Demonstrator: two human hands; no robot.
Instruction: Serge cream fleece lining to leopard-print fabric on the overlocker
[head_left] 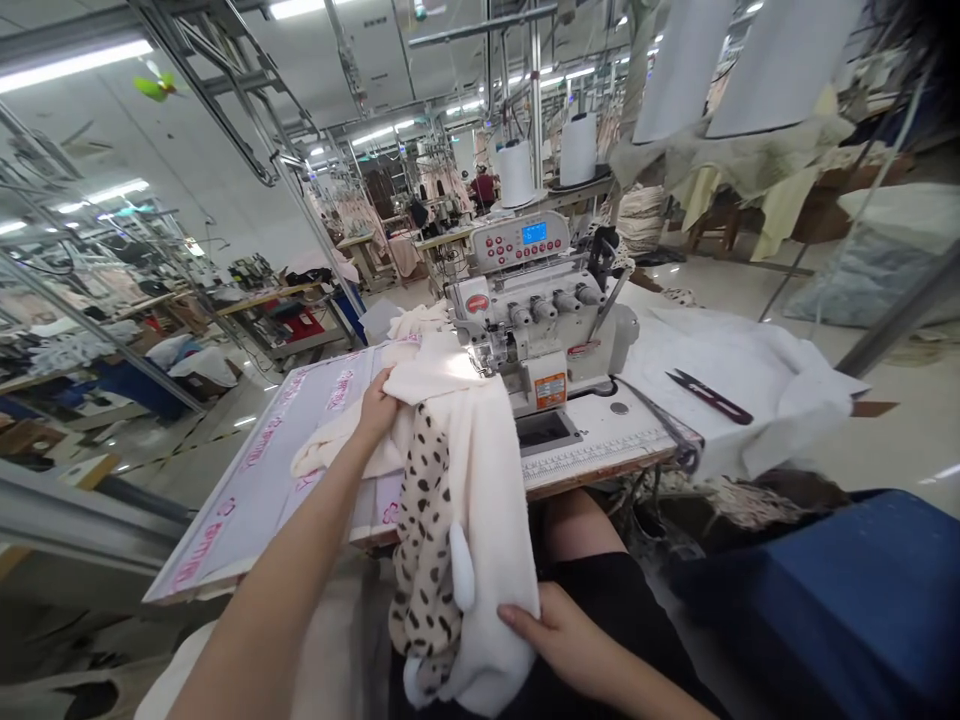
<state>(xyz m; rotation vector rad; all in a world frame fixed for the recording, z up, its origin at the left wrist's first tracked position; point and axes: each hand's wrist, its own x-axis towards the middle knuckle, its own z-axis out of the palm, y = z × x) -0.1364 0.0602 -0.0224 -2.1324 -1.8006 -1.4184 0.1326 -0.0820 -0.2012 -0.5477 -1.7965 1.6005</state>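
A cream fleece fabric [491, 480] runs from under the needle area of a white sewing machine [577, 340] down over the table edge to my lap. Beside it hangs a spotted fabric [426, 500] with dark marks. My left hand [380, 402] is closed on the cream fabric, just left of the lit needle area. Lower down, my right hand [551, 630] pinches the right edge of the hanging cream fabric, thumb on top and fingers partly hidden behind it.
Dark thread snips [709, 396] lie on white cloth [780, 370] right of the machine. The table's left part has a printed cover [262, 470]. Thread cones [517, 175] stand behind the machine. A blue bin [847, 610] is at lower right. A person [484, 187] is far back.
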